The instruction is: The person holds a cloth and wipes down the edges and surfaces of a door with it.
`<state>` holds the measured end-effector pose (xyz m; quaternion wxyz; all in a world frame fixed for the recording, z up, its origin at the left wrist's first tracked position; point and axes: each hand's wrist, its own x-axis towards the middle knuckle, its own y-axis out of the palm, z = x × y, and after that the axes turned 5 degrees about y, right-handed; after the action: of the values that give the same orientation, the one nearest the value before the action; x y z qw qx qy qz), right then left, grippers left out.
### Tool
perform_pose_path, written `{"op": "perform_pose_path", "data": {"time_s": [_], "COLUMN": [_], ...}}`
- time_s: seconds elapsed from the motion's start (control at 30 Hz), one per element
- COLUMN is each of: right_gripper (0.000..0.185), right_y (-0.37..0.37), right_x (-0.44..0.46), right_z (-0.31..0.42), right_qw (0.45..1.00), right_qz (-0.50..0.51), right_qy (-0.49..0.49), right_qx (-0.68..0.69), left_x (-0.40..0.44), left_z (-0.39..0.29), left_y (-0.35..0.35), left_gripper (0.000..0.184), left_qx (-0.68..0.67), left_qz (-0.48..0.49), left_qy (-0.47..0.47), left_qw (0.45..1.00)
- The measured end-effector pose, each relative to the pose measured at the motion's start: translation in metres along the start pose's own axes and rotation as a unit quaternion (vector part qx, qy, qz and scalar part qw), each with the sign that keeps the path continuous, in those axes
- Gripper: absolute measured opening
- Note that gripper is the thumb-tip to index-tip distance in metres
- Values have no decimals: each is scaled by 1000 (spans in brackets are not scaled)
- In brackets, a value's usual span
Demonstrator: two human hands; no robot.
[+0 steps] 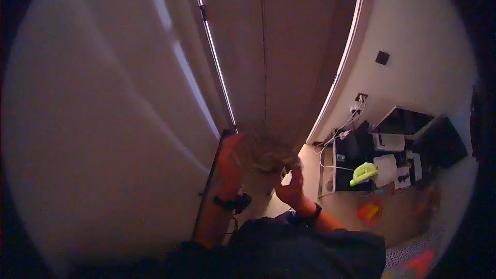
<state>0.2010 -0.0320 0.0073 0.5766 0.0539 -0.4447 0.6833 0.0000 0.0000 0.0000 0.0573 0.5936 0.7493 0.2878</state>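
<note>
A brownish, streaked, soft-looking bundle [266,152] is raised in front of me, between my two hands. It is blurred, and I cannot make out whether it is cloth or something furry. My left hand [231,163] grips its left side, with the fingers mostly hidden and smeared. At its lower right edge, my right hand [290,190] holds it with curled fingers. A black band [227,203] circles my left wrist, and another dark band [313,214] is on my right wrist.
Brown curtains or panels [294,46] hang ahead, with a thin bright pole [214,54] left of them. At right, a low desk holds a dark screen [405,122], papers [385,169] and a yellow-green object [363,173]. White cables [330,150] run from a wall socket [361,96].
</note>
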Motion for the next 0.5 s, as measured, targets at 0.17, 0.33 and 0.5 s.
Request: {"op": "perform_pose_path", "data": {"time_s": [0.17,0.33,0.5], "right_gripper": [59,77,81], "right_y": [-13,-14,5], "right_x": [24,41,46], "right_z": [36,-2,-14], "right_qw": [972,956,919], "right_qz": [-220,-110,-9], "right_qy": [32,125,90], "right_qx": [79,242,385], "left_x": [-14,-21,-29], "left_z": [-19,-38,-25], "left_y": [4,39,1], "left_gripper": [42,43,47], "left_qx": [158,226,169], "left_qz": [121,138,152], "left_qy": [35,17,-109], "left_qw": [979,964,968]}}
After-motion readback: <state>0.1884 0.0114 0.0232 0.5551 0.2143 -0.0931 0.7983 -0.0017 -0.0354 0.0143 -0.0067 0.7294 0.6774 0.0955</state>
